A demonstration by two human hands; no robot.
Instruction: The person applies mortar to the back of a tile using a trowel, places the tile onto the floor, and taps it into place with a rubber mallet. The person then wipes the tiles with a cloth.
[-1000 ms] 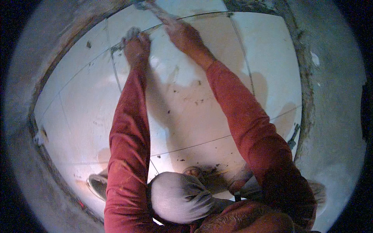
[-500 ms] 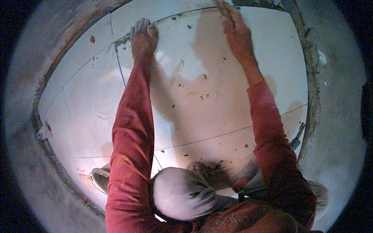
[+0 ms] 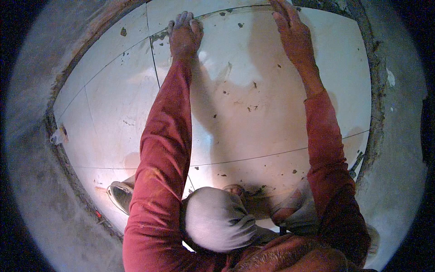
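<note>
We look down past our two red sleeves (image 3: 164,131) at a floor of large, pale tiles, dimly lit at the rim. Both arms reach away from us over one big tile (image 3: 272,122), which fills the middle of the view, between our knees and the far joint. Our left hand (image 3: 185,40) lies palm down near that tile's far left corner, fingers slightly spread, their tips greyish. Our right hand (image 3: 297,43), farther right, stretches its fingers toward the far joint; the tips run out at the upper edge, so we cannot tell what they touch. Dark crumbs (image 3: 249,109) dot the tile, and a broad shadow falls across it. Nearest us are a grey-clothed knee (image 3: 217,222) and, just beyond it, a bare foot (image 3: 234,189).
</note>
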